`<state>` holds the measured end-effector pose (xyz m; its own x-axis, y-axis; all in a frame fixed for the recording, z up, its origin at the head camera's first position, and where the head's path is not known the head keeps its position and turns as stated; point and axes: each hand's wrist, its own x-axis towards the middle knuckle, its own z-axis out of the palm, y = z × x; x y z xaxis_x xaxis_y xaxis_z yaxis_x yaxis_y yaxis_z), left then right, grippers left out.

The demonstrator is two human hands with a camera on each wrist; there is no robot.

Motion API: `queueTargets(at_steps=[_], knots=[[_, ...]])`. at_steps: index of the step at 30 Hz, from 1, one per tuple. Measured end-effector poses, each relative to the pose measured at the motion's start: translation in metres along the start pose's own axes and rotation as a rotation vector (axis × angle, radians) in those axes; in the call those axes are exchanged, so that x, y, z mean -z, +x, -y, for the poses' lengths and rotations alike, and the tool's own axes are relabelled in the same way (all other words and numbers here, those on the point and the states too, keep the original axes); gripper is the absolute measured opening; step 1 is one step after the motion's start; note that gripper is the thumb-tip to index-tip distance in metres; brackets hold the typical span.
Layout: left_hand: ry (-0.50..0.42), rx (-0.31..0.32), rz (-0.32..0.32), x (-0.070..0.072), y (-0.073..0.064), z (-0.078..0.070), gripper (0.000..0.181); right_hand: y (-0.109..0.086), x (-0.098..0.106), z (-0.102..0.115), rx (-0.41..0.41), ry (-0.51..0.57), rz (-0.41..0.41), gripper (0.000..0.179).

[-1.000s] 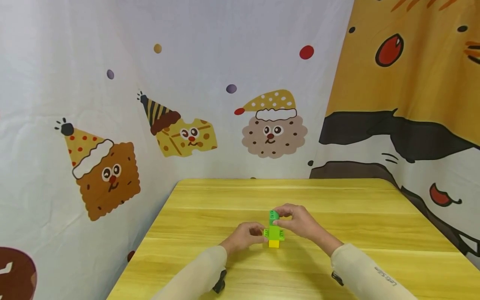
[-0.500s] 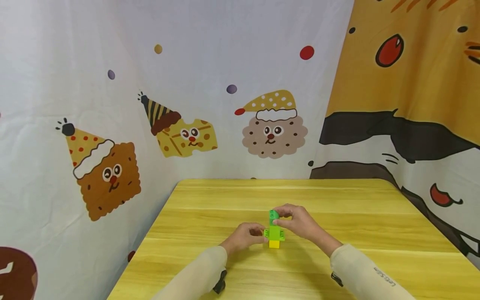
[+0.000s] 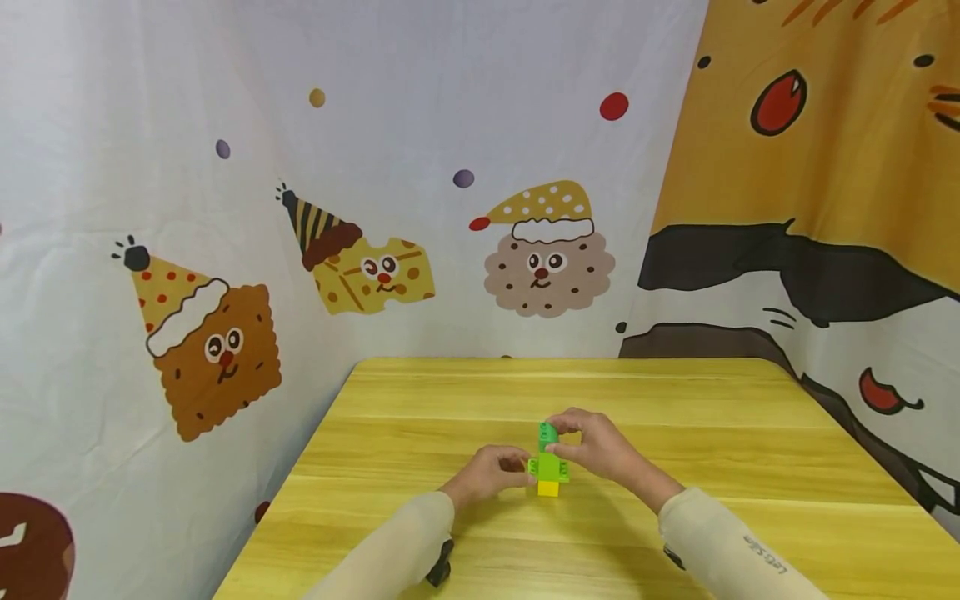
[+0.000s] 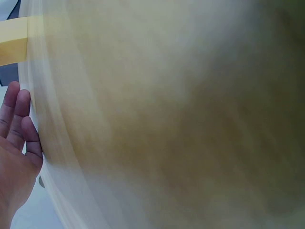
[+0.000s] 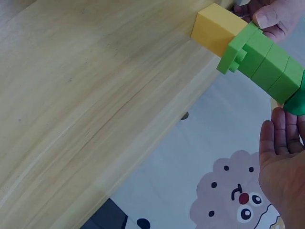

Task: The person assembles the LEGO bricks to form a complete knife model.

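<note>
In the head view, a stack of toy building blocks stands upright on the wooden table. It has a yellow block (image 3: 548,488) at the bottom, a light green plate (image 5: 232,53) sticking out on both sides, light green blocks (image 5: 269,66) above, and a dark green rounded block (image 3: 545,435) on top. My right hand (image 3: 600,447) holds that top block between thumb and fingers. Lower down, my left hand (image 3: 489,475) steadies the stack with thumb and fingers at the plate's left end; its exact contact is partly hidden. Only part of the yellow block shows in the left wrist view.
The wooden table (image 3: 420,400) spreads around the stack, its far edge close to a cloth backdrop (image 3: 465,75) printed with cartoon snacks. Dark wrist straps (image 3: 440,565) show at the sleeves.
My right hand and the dark green block have come down very slightly onto the stack. The left hand keeps its place.
</note>
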<state>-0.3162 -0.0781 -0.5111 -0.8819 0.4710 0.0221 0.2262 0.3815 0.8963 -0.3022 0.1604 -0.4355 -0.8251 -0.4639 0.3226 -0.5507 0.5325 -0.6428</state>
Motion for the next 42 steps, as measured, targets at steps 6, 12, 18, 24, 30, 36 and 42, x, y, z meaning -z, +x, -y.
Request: queueTargets(at_steps=[6, 12, 18, 24, 30, 36, 42], knots=[[0.012, 0.012, -0.002, -0.001, 0.002, 0.002, 0.034, 0.000, 0.001, -0.003, -0.005, 0.034, 0.025, 0.025], [0.012, 0.018, 0.000, -0.001, 0.001, 0.000, 0.031, 0.000, 0.000, -0.006, -0.034, 0.082, 0.030, 0.025], [0.019, 0.021, 0.001, 0.000, 0.000, -0.001, 0.032, -0.001, -0.006, -0.010, -0.087, 0.147, 0.007, 0.029], [0.016, 0.011, 0.004, 0.000, 0.000, 0.001, 0.033, -0.003, -0.010, -0.014, -0.111, 0.214, -0.007, 0.032], [0.020, 0.012, 0.001, -0.001, 0.001, -0.001, 0.035, -0.005, -0.011, -0.018, -0.145, 0.275, -0.009, 0.038], [0.024, 0.001, 0.003, -0.002, 0.001, -0.001, 0.034, -0.007, -0.011, -0.017, -0.198, 0.398, 0.018, 0.043], [0.035, -0.015, 0.004, -0.002, 0.002, 0.001, 0.032, -0.008, -0.012, -0.014, -0.198, 0.470, 0.029, 0.044]])
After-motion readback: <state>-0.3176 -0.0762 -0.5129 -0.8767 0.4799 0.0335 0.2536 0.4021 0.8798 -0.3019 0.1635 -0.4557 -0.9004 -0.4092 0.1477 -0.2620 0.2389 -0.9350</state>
